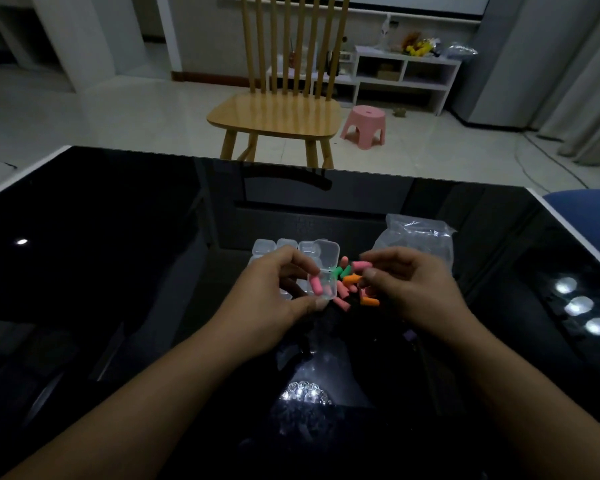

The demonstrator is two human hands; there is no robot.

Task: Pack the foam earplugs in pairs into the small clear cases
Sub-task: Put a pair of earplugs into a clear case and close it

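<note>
An open clear case (324, 271), one pink earplug (316, 285) inside, is gripped by the left hand (278, 292). A second pink earplug (361, 265) is pinched by the right hand (409, 285) at the case's three o'clock, above loose earplugs (352, 289) on the black table (118, 271).

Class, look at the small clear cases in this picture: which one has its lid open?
The case held in the left hand. Its lid stands raised and a pink earplug lies inside; the other cases sit shut on the table behind.
</note>
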